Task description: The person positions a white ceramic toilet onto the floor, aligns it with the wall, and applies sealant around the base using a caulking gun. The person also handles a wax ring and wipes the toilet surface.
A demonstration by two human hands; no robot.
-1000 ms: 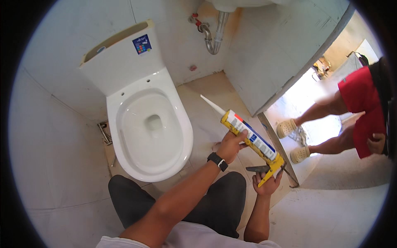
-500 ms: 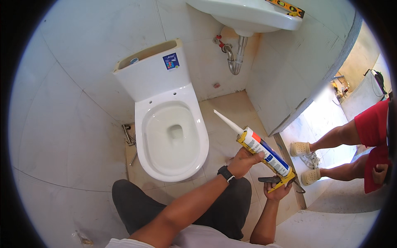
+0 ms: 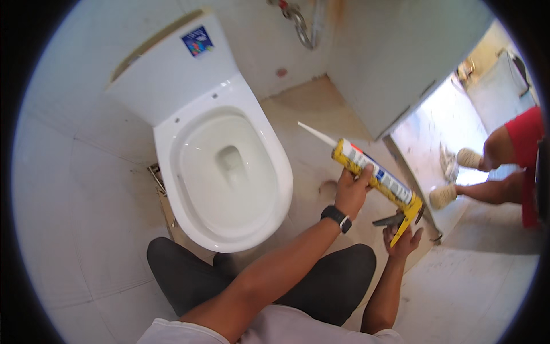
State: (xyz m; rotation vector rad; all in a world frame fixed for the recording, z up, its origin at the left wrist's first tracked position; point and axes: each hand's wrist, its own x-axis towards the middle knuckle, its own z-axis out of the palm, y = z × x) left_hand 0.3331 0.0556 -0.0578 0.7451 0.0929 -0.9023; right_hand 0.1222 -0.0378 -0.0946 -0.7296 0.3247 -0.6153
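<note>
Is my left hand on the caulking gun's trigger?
No, your left hand grips the yellow caulking gun's barrel, while your right hand is at its handle.

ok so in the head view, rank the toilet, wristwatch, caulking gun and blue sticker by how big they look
1. Toilet, clearly largest
2. Caulking gun, tube included
3. Wristwatch and blue sticker: they look too alike to rank, and the watch may be nearer the camera

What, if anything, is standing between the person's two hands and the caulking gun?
Nothing visible does: the left hand grips the yellow caulking gun around its barrel, and the right hand holds it at the handle.
</note>
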